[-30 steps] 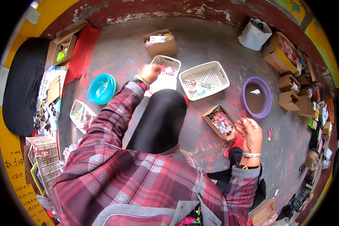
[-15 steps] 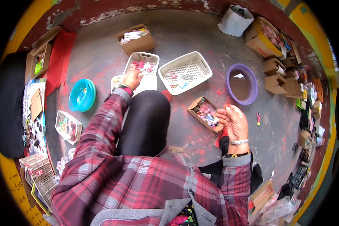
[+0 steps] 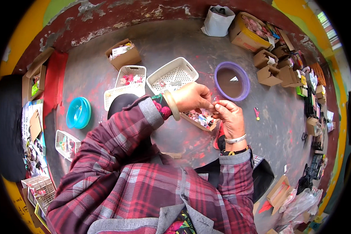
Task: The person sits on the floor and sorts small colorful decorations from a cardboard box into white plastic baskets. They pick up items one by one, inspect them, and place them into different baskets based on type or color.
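Note:
My left hand [image 3: 190, 96] and my right hand [image 3: 231, 117] meet fingertip to fingertip, both pinched. A tiny piece with a bit of red shows between them, too small to name. Directly below them sits a small open cardboard box [image 3: 202, 125] full of pink, white and dark small pieces, partly covered by my hands. Past my left wrist stands a large white perforated basket [image 3: 160, 73] with a few small items on its bottom. Left of it is a smaller white basket [image 3: 121, 71] holding pink and white pieces, with another white basket [image 3: 112, 93] in front.
A purple basin [image 3: 244, 84] of murky water stands beyond my right hand. Turquoise bowls [image 3: 78, 113] and a white basket [image 3: 62, 142] lie to the left. A cardboard box [image 3: 128, 57] stands at the back; boxes [image 3: 269, 76] line the right wall. A small pink item [image 3: 256, 113] lies on the floor.
My left hand has left the small white basket and come across to the right, meeting my right hand fingertip to fingertip. The view has shifted a little.

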Available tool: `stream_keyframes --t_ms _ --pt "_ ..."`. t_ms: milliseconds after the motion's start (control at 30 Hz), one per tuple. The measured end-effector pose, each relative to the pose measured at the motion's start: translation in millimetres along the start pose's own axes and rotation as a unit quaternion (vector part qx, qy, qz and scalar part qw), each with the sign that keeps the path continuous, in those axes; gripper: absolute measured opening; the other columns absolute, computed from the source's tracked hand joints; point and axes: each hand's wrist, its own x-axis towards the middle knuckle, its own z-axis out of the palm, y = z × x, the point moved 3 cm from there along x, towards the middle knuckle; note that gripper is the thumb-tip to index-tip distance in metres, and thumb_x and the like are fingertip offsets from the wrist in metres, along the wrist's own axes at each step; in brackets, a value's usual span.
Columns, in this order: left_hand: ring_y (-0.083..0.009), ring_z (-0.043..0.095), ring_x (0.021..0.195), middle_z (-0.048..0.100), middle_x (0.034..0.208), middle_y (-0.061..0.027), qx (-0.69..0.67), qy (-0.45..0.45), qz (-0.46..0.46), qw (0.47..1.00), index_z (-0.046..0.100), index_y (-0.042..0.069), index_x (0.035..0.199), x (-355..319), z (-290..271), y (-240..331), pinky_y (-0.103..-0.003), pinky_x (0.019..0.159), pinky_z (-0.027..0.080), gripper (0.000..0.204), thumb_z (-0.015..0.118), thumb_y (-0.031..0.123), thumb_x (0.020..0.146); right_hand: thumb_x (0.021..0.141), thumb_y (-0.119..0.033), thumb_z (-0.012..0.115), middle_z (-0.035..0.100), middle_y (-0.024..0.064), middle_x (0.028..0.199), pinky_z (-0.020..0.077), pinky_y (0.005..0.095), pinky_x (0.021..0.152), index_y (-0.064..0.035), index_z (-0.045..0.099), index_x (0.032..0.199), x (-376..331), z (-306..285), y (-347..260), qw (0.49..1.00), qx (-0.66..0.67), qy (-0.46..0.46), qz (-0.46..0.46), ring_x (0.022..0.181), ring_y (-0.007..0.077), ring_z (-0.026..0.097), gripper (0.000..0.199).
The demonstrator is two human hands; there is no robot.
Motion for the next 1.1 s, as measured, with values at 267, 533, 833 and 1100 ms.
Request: stream_keyframes --t_ms 267,533,833,1100 --pt "-0.0092 0.058 0.072 0.063 0.078 -0.0051 -0.149 -0.01 -0.013 0.989 0.062 0.0 0.09 20.3 15.6 -28.9 -0.023 0.065 0.047 0.017 0.063 0.015 0.081 0.081 -0.005 0.061 0.06 0.0002 0.072 0.0436 0.0186 0.056 0.0018 0.063 0.088 -5.7 -14.0 -3.8 0.99 -0.137 0.031 -0.034 0.063 0.0044 0.053 0.01" --pt "-0.0078 0.055 0.078 0.063 0.081 -0.0017 -0.192 -0.025 -0.001 0.981 0.065 0.0 0.088 26.6 17.5 -24.4 -0.023 0.072 0.043 0.02 0.062 0.018 0.081 0.082 -0.004 0.06 0.058 -0.001 0.073 0.044 0.0191 0.058 0.0009 0.059 0.083 -1.7 -15.4 0.9 0.977 -0.177 0.045 -0.114 0.065 0.004 0.053 0.005" --pt "-0.0082 0.056 0.076 0.061 0.079 -0.0017 -0.25 -0.04 0.03 0.967 0.062 0.002 0.083 29.2 15.9 -30.3 -0.023 0.071 0.043 0.01 0.063 0.012 0.08 0.082 -0.002 0.059 0.057 -0.0007 0.073 0.0436 0.0188 0.058 0.0003 0.057 0.085 0.2 -15.1 1.1 0.975 -0.186 0.039 -0.114 0.064 0.0039 0.052 0.004" --pt "-0.0186 0.059 0.072 0.061 0.079 -0.0061 0.086 0.181 0.252 0.947 0.059 0.003 0.082 22.3 12.9 -17.7 -0.031 0.067 0.048 0.008 0.063 0.003 0.076 0.084 -0.009 0.059 0.058 0.0001 0.076 0.0456 0.0216 0.055 -0.0026 0.057 0.085 2.7 -21.5 -2.2 0.961 -0.172 0.135 -0.168 0.071 0.0074 0.056 0.007"
